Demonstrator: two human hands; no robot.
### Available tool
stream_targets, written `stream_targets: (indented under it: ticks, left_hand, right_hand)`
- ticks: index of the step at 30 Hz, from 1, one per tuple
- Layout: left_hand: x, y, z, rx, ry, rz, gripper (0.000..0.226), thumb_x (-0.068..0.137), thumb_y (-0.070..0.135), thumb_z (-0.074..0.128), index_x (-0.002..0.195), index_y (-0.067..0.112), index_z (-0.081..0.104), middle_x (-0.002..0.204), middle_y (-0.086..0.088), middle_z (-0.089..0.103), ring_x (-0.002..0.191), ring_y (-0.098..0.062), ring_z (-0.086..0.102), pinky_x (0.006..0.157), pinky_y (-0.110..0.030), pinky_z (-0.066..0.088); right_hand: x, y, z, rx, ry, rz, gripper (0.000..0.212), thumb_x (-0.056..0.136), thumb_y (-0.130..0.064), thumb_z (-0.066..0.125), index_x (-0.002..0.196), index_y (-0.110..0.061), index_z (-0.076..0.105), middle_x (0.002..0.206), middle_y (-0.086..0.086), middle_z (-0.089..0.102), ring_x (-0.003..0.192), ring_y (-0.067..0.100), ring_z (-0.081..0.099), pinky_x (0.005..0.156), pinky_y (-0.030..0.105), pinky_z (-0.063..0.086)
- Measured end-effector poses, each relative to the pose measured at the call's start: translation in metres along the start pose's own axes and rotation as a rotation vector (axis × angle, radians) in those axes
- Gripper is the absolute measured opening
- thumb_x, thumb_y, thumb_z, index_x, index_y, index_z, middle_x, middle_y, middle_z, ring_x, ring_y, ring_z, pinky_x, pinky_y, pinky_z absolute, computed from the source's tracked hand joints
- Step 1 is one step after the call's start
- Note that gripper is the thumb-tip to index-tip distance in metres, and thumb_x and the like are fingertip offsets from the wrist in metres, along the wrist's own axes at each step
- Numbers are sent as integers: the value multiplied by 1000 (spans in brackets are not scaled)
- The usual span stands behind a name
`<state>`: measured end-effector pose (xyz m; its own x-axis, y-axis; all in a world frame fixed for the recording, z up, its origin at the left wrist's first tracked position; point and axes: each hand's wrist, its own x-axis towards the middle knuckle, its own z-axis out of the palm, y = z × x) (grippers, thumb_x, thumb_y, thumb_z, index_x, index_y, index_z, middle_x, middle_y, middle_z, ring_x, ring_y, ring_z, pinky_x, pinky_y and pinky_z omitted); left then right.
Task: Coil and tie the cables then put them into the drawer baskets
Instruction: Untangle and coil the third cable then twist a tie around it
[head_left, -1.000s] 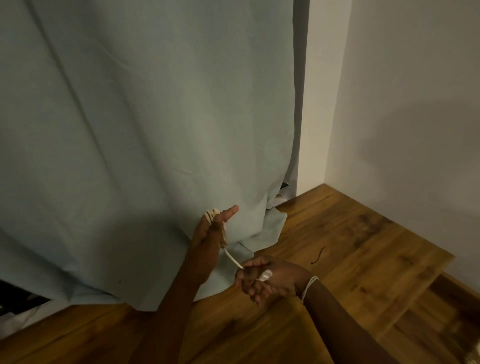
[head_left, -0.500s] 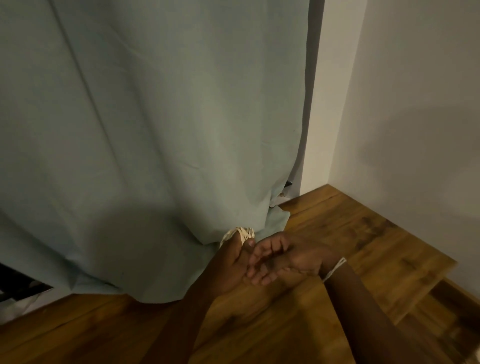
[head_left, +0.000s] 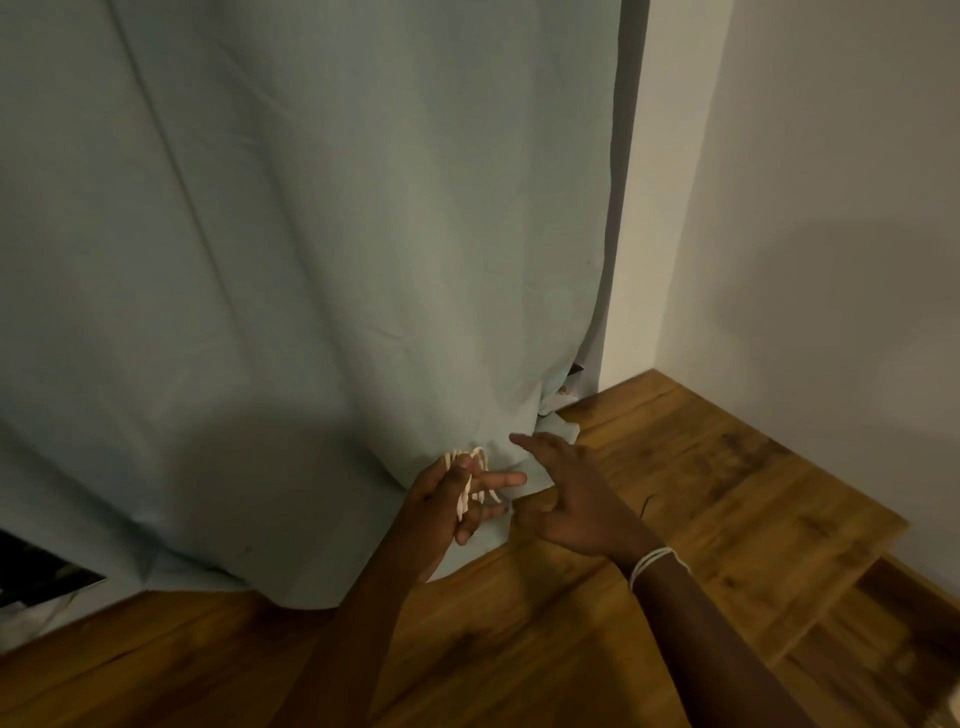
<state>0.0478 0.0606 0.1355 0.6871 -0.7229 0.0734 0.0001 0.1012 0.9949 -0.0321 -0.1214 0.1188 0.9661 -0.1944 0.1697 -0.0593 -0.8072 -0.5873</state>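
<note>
A thin white cable (head_left: 470, 480) is wound in several loops round the fingers of my left hand (head_left: 447, 506), which holds the coil up in front of the curtain. One strand runs down across the fingers. My right hand (head_left: 571, 499) hovers just to the right, fingers spread and relaxed, holding nothing, its fingertips close to the coil. White bands (head_left: 655, 564) circle my right wrist. No drawer basket is in view.
A pale blue curtain (head_left: 311, 260) hangs behind both hands down onto the wooden surface (head_left: 727, 519). A white wall (head_left: 831, 234) closes the right side. A small dark wire scrap (head_left: 647, 505) lies on the wood. A lower wooden step (head_left: 909, 623) sits at the right.
My right hand has let go of the cable end and pulled away to the right, fingers spreading. The coil stays on my left hand, whose fingers have spread.
</note>
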Motion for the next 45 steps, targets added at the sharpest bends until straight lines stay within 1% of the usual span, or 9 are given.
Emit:
stream_targets:
  ticks: [4, 9, 14, 19, 23, 28, 32, 38, 45]
  left_hand:
    - [0, 16, -5, -287, -22, -1, 39, 102, 38, 33, 124, 18, 59, 134, -17, 59, 114, -42, 59, 103, -50, 47]
    - [12, 17, -4, -359, 88, 92, 39, 104, 36, 28, 121, 15, 56, 134, -12, 60, 126, -29, 56, 107, -45, 38]
    - [24, 2, -9, 393, 354, 232, 27, 103, 28, 42, 107, 20, 67, 75, -2, 56, 63, -9, 51, 53, -19, 44]
    - [21, 2, -8, 601, 172, 6, 39, 101, 38, 42, 114, 3, 54, 105, -6, 57, 102, -21, 59, 88, -30, 49]
    - [21, 16, -7, 385, 19, -128, 30, 103, 36, 37, 120, 17, 53, 111, 3, 62, 112, -16, 60, 92, -23, 44]
    - [21, 20, -12, 99, 10, -118, 38, 96, 40, 47, 118, 13, 62, 113, -11, 69, 103, -24, 67, 91, -35, 51]
    - [17, 21, -9, -131, -134, -104, 41, 101, 31, 38, 109, -2, 62, 77, -23, 63, 53, -20, 53, 52, -23, 49]
    - [24, 22, -8, -454, -406, -39, 47, 98, 49, 45, 94, 3, 56, 43, 0, 40, 34, -7, 26, 58, -31, 39]
    - [31, 17, 13, -698, -380, -57, 46, 103, 39, 34, 78, 17, 66, 39, 8, 37, 34, -5, 19, 53, -23, 38]
  right_hand:
    - [-5, -8, 12, -448, -197, 65, 82, 79, -57, 51, 152, -25, 31, 147, 2, 48, 133, 28, 42, 114, 51, 28]
    - [-10, -31, 37, -608, -149, -86, 44, 100, -27, 43, 141, -10, 41, 105, 7, 67, 98, 27, 65, 107, 47, 33]
    - [-7, -54, 21, -422, -71, -359, 31, 96, -17, 49, 120, -7, 65, 94, 12, 70, 78, 26, 66, 64, 24, 40]
    - [11, -50, -13, -391, 44, -578, 22, 97, -28, 57, 106, -19, 75, 101, -1, 76, 92, 17, 69, 103, 40, 44]
    - [11, -44, -26, -69, 110, -614, 25, 93, -36, 61, 103, -20, 78, 97, -5, 75, 89, 4, 61, 81, 9, 42]
    - [9, -41, -20, 232, 293, -561, 19, 88, -17, 73, 105, -10, 78, 104, 2, 74, 100, 9, 61, 84, 25, 51]
    - [12, -36, -21, 437, 283, -457, 20, 90, -8, 70, 108, -9, 77, 128, 10, 57, 118, 21, 56, 97, 31, 52]
    - [11, -56, -23, 848, 82, -201, 38, 99, -22, 50, 132, -6, 62, 121, 10, 71, 115, 27, 67, 96, 37, 55]
    - [15, -67, -7, 544, 411, -195, 35, 108, -19, 37, 125, -12, 67, 106, 0, 74, 102, 15, 70, 88, 29, 56]
